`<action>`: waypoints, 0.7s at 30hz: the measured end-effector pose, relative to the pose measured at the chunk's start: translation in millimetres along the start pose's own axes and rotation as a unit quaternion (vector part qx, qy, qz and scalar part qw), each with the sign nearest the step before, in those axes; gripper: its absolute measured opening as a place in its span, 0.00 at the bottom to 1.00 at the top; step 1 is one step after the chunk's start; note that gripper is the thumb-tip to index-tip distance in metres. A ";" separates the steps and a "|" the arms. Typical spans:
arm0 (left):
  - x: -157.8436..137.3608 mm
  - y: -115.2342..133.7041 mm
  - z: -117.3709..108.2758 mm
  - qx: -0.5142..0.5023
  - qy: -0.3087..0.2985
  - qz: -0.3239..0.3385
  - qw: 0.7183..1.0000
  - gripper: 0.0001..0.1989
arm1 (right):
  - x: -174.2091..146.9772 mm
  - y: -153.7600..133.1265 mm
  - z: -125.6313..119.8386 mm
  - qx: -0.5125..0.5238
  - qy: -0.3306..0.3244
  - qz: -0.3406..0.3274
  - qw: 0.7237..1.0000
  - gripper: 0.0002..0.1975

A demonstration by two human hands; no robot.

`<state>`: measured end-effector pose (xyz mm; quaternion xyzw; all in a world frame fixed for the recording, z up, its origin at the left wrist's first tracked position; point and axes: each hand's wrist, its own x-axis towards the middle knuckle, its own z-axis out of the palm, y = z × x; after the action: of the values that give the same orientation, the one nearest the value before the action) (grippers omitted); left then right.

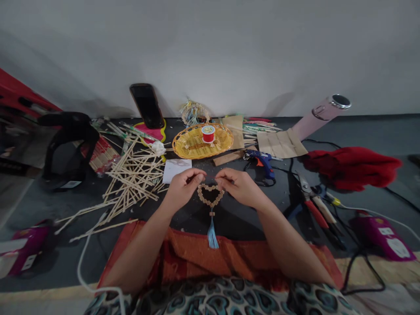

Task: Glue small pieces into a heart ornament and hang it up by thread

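My left hand [185,187] and my right hand [236,186] face each other above the dark table, fingertips pinched a short gap apart. Each pinch closes on what looks like a thin thread, very faint in the gap. Just below them is a heart-shaped ring of small tan beads [211,204], with a light blue tassel [212,236] pointing toward me. Beyond my hands stands a yellow woven basket [187,151] holding a spool of red thread [208,134]. A white paper piece [177,169] lies close to my left hand.
Loose wooden sticks [131,179] are heaped at left, near a phone [149,105]. A blue glue gun [265,164], pruning shears [311,199], a red cloth [354,166] and a pink flask [320,116] occupy the right. An orange cloth [197,251] covers the near edge.
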<state>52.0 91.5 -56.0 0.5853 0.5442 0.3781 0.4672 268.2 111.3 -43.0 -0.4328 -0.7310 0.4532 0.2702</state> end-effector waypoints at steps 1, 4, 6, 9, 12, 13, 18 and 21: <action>0.2 -0.6 2.2 -0.041 0.010 -0.010 0.999 0.16 | 0.5 -0.4 1.2 0.060 0.018 0.008 0.998 0.08; -0.8 -0.8 10.6 -0.135 -0.017 -0.047 0.990 0.20 | 2.3 -1.5 6.7 0.202 0.073 0.014 0.976 0.09; -2.8 0.6 16.5 -0.167 -0.067 -0.048 0.982 0.21 | 3.2 -1.8 11.6 0.246 0.097 0.009 0.964 0.10; -6.7 2.6 23.3 -0.208 -0.112 -0.040 0.971 0.22 | 3.7 -2.3 18.6 0.288 0.102 0.022 0.952 0.11; -9.8 2.7 26.0 -0.221 -0.129 -0.058 0.965 0.22 | 3.8 -2.8 22.3 0.301 0.103 0.032 0.948 0.12; -10.5 2.6 26.2 -0.218 -0.135 -0.065 0.964 0.21 | 3.9 -2.6 22.6 0.300 0.109 0.030 0.947 0.12; -11.9 1.9 27.5 -0.221 -0.164 -0.115 0.955 0.19 | 5.6 0.9 20.5 0.295 0.152 0.009 0.943 0.09; -11.7 1.4 28.2 -0.216 -0.173 -0.124 0.953 0.17 | 7.0 2.7 20.2 0.296 0.158 0.005 0.942 0.10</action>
<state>77.7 76.1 -61.7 0.4546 0.4287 0.3188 0.7127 250.0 109.4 -54.4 -0.4028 -0.5101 0.5760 0.4957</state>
